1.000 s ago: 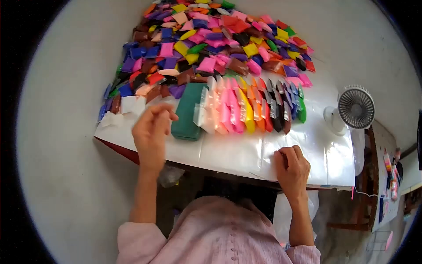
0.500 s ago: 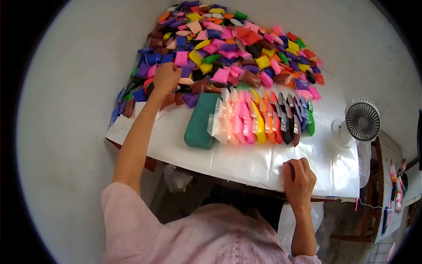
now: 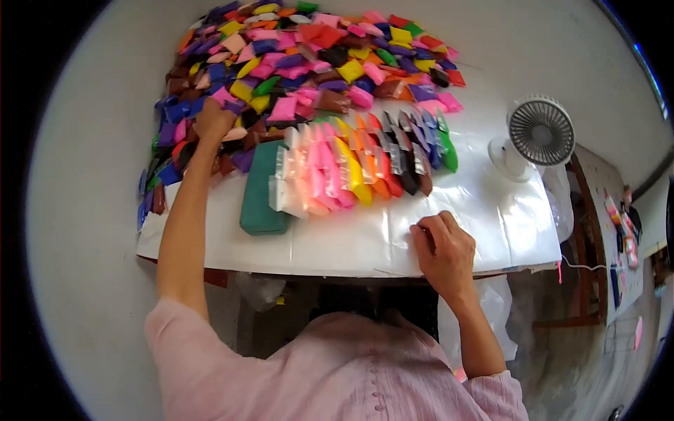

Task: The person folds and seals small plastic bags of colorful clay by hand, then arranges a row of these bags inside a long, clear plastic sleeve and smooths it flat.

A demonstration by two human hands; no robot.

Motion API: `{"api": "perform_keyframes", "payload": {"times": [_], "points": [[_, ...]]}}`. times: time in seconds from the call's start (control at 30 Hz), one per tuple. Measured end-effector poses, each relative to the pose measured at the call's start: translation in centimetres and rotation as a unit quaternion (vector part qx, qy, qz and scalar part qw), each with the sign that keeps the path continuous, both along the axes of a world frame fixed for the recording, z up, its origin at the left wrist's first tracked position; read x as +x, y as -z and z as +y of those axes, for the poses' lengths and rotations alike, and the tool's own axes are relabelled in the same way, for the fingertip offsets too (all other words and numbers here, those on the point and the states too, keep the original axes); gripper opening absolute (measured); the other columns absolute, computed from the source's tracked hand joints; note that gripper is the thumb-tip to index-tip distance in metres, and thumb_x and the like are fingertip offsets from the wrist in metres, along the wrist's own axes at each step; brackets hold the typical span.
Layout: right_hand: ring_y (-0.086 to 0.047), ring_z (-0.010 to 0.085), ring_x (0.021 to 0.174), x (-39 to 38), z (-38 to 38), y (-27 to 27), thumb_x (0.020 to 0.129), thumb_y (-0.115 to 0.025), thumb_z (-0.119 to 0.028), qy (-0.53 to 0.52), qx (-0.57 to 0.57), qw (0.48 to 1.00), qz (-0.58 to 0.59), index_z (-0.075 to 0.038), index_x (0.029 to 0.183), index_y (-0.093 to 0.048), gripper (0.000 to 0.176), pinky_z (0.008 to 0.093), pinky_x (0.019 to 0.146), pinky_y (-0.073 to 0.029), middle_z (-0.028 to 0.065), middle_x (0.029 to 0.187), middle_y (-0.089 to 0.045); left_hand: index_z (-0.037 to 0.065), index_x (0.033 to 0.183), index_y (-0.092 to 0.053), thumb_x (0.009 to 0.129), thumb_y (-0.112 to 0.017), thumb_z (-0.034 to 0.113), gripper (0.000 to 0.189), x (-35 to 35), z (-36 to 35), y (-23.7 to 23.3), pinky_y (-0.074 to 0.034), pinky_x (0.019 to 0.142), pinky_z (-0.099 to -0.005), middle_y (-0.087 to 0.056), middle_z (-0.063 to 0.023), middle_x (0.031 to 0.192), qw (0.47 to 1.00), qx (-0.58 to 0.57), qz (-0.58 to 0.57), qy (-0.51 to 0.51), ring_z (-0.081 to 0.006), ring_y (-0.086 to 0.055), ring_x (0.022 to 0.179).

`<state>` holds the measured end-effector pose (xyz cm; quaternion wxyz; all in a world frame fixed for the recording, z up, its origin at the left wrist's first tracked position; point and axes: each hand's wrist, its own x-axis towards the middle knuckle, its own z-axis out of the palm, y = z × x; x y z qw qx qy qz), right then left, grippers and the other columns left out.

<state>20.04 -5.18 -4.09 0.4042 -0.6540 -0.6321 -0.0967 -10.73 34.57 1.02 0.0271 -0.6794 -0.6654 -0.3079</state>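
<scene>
My left hand (image 3: 213, 122) reaches into a heap of small colored packets (image 3: 281, 63) at the back left of the table. Its fingers are bent together over purple and pink packets, and the fingertips are hidden. My right hand (image 3: 445, 251) rests at the table's front edge with its fingers curled in, no object visible in it. Between the hands stands a row of clear-wrapped packets (image 3: 361, 172), running from white and pink through yellow, orange, red, black and brown to blue and green. The row's left end leans against a dark green block (image 3: 264, 189).
A white sheet (image 3: 337, 245) covers the table. At the right stands a small white fan (image 3: 540, 133) with a cable trailing nearby. Plastic bags (image 3: 484, 316) hang below the front edge. A second table (image 3: 618, 182) with items lies further right, and walls border the heap.
The camera view has turned, so the table and its contents appear shifted left and up. My left hand stays at the heap, bent a little lower into it. The right hand remains near the front edge.
</scene>
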Motion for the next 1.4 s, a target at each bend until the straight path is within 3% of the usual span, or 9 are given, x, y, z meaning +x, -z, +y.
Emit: {"api": "perform_keyframes", "payload": {"times": [0.17, 0.3, 0.43, 0.5, 0.7, 1.03, 1.13, 1.23, 1.4], "points": [[-0.061, 0.0279, 0.066, 0.0, 0.0, 0.2, 0.082, -0.069, -0.011, -0.003, -0.001, 1.000, 0.007, -0.005, 0.083, -0.059, 0.012, 0.0387, 0.057, -0.047, 0.0089, 0.078, -0.056, 0.000, 0.120, -0.059, 0.077, -0.075, 0.018, 0.050, 0.4, -6.0, -5.2, -0.051, 0.081, -0.0377, -0.068, -0.0163, 0.107, 0.982, 0.141, -0.072, 0.106, -0.0285, -0.066, 0.093], [-0.059, 0.0254, 0.060, 0.1, 0.0, 0.1, 0.083, -0.069, -0.009, -0.021, 0.026, 0.998, 0.049, -0.004, 0.084, -0.061, 0.010, 0.0356, 0.054, -0.046, 0.0090, 0.077, -0.057, -0.001, 0.123, -0.058, 0.086, -0.070, 0.008, 0.040, 5.2, -18.5, -7.7, -0.053, 0.078, -0.0262, -0.065, -0.0071, 0.105, 0.874, 0.016, -0.380, 0.303, -0.0120, -0.062, 0.089], [-0.051, 0.0156, 0.056, 0.2, -0.7, -1.0, 0.089, -0.066, -0.009, -0.054, 0.076, 0.978, 0.188, 0.001, 0.089, -0.063, 0.010, 0.0271, 0.053, -0.042, 0.0077, 0.073, -0.054, 0.000, 0.126, -0.054, 0.084, -0.071, 0.000, 0.045, 9.2, -28.0, -2.9, -0.052, 0.080, -0.0254, -0.061, -0.0038, 0.105, 0.770, -0.099, -0.425, 0.466, -0.0115, -0.061, 0.091], [-0.050, 0.0120, 0.063, 0.0, -1.4, -0.9, 0.091, -0.065, -0.012, -0.111, 0.047, 0.934, 0.335, 0.002, 0.096, -0.063, 0.015, 0.0247, 0.059, -0.042, 0.0049, 0.077, -0.054, 0.000, 0.126, -0.053, 0.084, -0.071, -0.001, 0.046, 11.8, -31.9, -0.5, -0.051, 0.081, -0.0250, -0.059, -0.0032, 0.105, 0.702, -0.184, -0.506, 0.466, -0.0110, -0.060, 0.093], [-0.049, 0.0073, 0.070, -1.2, -3.5, -1.0, 0.090, -0.069, -0.013, -0.195, 0.044, 0.826, 0.528, 0.004, 0.099, -0.062, 0.021, 0.0202, 0.062, -0.041, 0.0007, 0.085, -0.056, 0.000, 0.128, -0.047, 0.088, -0.068, 0.000, 0.045, 16.1, -36.3, 3.3, -0.049, 0.085, -0.0256, -0.059, -0.0050, 0.100, 0.617, -0.265, -0.544, 0.503, -0.0115, -0.059, 0.094], [-0.047, 0.0039, 0.067, -0.6, -3.8, 0.3, 0.086, -0.071, -0.010, -0.149, 0.103, 0.841, 0.510, -0.001, 0.083, -0.064, 0.012, 0.0196, 0.057, -0.037, -0.0032, 0.074, -0.054, -0.005, 0.112, -0.059, 0.089, -0.070, 0.007, 0.028, 16.2, -37.1, 3.2, -0.052, 0.081, -0.0244, -0.065, -0.0054, 0.097, 0.640, -0.336, -0.495, 0.482, -0.0100, -0.062, 0.087], [-0.048, 0.0034, 0.065, -0.1, -4.3, -2.0, 0.082, -0.073, -0.009, -0.171, 0.001, 0.791, 0.587, -0.002, 0.080, -0.065, 0.011, 0.0198, 0.057, -0.038, -0.0032, 0.073, -0.057, -0.004, 0.110, -0.060, 0.089, -0.070, 0.008, 0.026, 16.3, -37.1, 3.8, -0.052, 0.079, -0.0240, -0.066, -0.0046, 0.095, 0.634, -0.319, -0.506, 0.490, -0.0093, -0.062, 0.085], [-0.049, 0.0030, 0.064, 0.8, -4.1, -2.3, 0.078, -0.074, -0.009, -0.154, -0.070, 0.838, 0.519, -0.003, 0.077, -0.066, 0.010, 0.0201, 0.056, -0.038, -0.0036, 0.069, -0.058, -0.003, 0.108, -0.061, 0.089, -0.070, 0.008, 0.024, 16.3, -37.2, 4.3, -0.052, 0.078, -0.0233, -0.066, -0.0037, 0.094, 0.619, -0.324, -0.507, 0.505, -0.0086, -0.062, 0.085], [-0.049, 0.0030, 0.063, 0.4, -3.6, -1.1, 0.079, -0.073, -0.011, -0.145, 0.001, 0.862, 0.486, -0.001, 0.075, -0.067, 0.012, 0.0201, 0.056, -0.038, -0.0041, 0.068, -0.058, -0.002, 0.108, -0.061, 0.089, -0.069, 0.007, 0.021, 16.1, -37.1, 4.3, -0.051, 0.078, -0.0227, -0.066, -0.0032, 0.094, 0.622, -0.325, -0.492, 0.515, -0.0082, -0.062, 0.085]]}}
